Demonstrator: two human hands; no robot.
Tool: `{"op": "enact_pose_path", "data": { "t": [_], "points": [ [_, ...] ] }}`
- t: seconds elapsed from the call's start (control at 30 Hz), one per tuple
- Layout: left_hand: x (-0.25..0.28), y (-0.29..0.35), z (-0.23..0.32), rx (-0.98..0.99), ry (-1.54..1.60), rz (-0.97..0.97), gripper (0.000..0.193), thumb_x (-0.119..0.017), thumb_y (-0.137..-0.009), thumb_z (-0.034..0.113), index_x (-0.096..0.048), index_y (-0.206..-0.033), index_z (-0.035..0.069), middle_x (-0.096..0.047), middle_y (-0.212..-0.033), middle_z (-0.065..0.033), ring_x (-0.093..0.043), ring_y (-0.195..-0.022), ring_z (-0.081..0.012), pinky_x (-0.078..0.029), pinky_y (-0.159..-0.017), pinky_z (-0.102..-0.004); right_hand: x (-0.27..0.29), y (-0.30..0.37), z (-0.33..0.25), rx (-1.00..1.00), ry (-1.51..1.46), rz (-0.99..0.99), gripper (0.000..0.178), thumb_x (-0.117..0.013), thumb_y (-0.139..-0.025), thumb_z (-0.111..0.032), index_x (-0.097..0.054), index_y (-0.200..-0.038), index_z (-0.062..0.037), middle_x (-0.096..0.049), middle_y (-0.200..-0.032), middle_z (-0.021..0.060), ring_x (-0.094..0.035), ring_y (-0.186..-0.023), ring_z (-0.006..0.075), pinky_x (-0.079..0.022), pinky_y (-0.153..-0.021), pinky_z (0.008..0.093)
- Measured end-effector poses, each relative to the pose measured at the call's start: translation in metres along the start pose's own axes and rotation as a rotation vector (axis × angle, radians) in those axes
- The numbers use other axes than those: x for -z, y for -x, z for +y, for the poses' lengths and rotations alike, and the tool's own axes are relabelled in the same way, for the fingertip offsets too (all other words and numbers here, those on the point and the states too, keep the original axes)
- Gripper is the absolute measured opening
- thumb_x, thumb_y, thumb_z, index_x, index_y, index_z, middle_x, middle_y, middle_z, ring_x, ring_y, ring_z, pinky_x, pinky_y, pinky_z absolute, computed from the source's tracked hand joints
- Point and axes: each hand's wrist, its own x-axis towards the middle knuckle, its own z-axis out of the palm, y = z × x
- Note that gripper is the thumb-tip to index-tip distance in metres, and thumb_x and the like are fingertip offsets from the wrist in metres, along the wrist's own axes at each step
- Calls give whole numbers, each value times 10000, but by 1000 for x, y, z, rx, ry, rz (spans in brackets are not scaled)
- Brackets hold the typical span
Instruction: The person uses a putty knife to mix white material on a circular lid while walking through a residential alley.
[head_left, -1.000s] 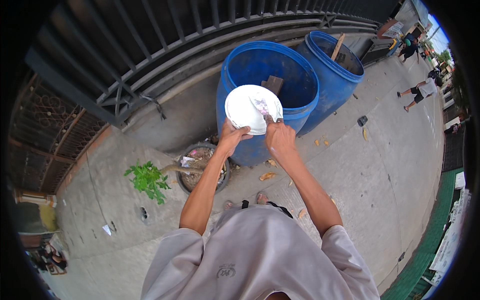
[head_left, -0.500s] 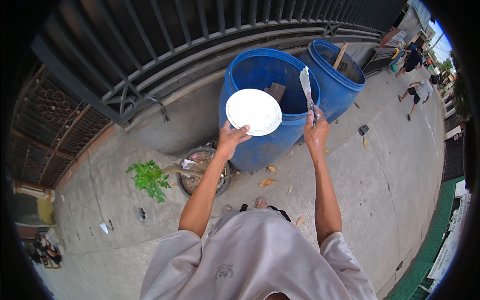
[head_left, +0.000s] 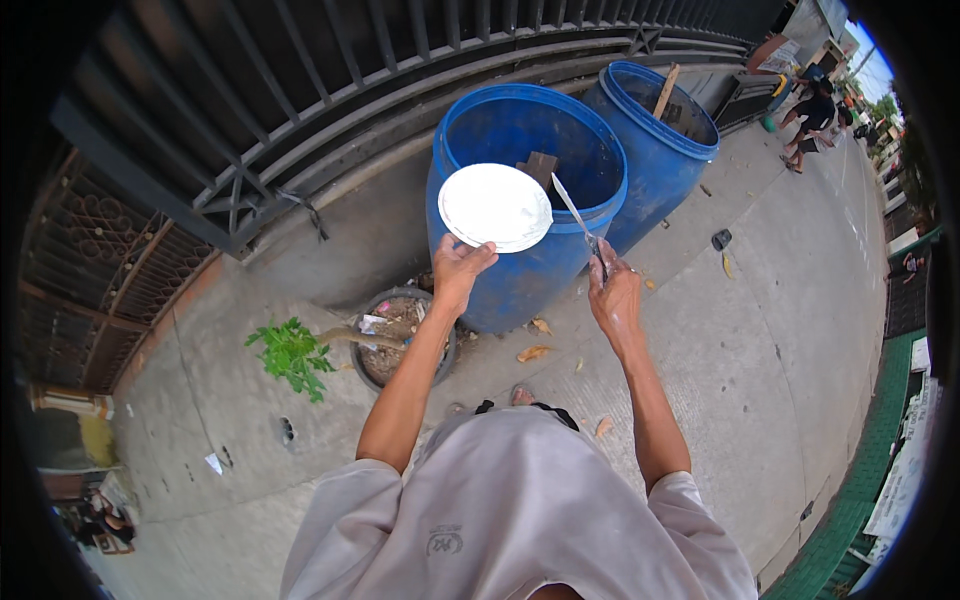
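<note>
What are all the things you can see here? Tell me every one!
plate: 1, white, held over the near barrel
knife: 1, silvery, upright beside the plate
barrels: 2, blue, by the dark fence
pot: 1, round, on the pavement, litter inside
plant: 1, green, left of the pot
people: a few, far off, top right
left hand: 1, holding the plate's edge
right hand: 1, gripping the knife

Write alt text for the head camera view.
A person's left hand holds a white plate over an open blue barrel while the right hand holds a knife beside it. A second blue barrel stands behind.
</note>
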Motion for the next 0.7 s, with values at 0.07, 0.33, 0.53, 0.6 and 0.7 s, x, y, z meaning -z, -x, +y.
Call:
{"op": "enact_pose_path", "data": {
  "t": [0.07,0.33,0.53,0.6,0.7],
  "points": [
    [-8,5,-6,-22,15,31,432,-657,-791,-14,-377,-1117,-47,-581,-1005,-178,-610,-900,-209,-548,-777,-316,20,18,-27,38,14,-11,306,-543,-846,-113,-593,-1118,16,-607,-767,261,-615,-644,384,-482,-573,419],
    [-33,22,-31,14,-31,75,413,-652,-804,10,-389,-1114,-64,-581,-1026,-168,-621,-901,-213,-538,-810,-339,41,52,-84,-81,300,-482,429,-542,-828,-121,-491,-1245,-37,-603,-824,228,-625,-670,368,-498,-576,436],
    [-46,29,-48,-22,9,124,401,-654,-804,9,-408,-1116,-48,-606,-985,-145,-620,-833,-157,-535,-716,-277,15,52,-88,-89,396,-436,453,-459,-824,-86,-447,-1263,26,-593,-863,281,-630,-676,393,-512,-575,447],
    [-46,31,-50,-23,-10,143,395,-654,-808,15,-416,-1117,-44,-611,-968,-134,-616,-822,-145,-528,-695,-268,9,44,-86,-87,394,-432,454,-450,-825,-81,-442,-1261,45,-590,-863,288,-630,-671,393,-513,-579,446],
    [-47,33,-47,-66,-61,105,393,-663,-809,42,-408,-1098,-35,-604,-993,-128,-609,-833,-150,-522,-727,-271,-6,32,-78,-67,388,-413,459,-442,-825,-79,-433,-1260,70,-587,-866,296,-632,-665,389,-515,-582,441]
  ]
}}
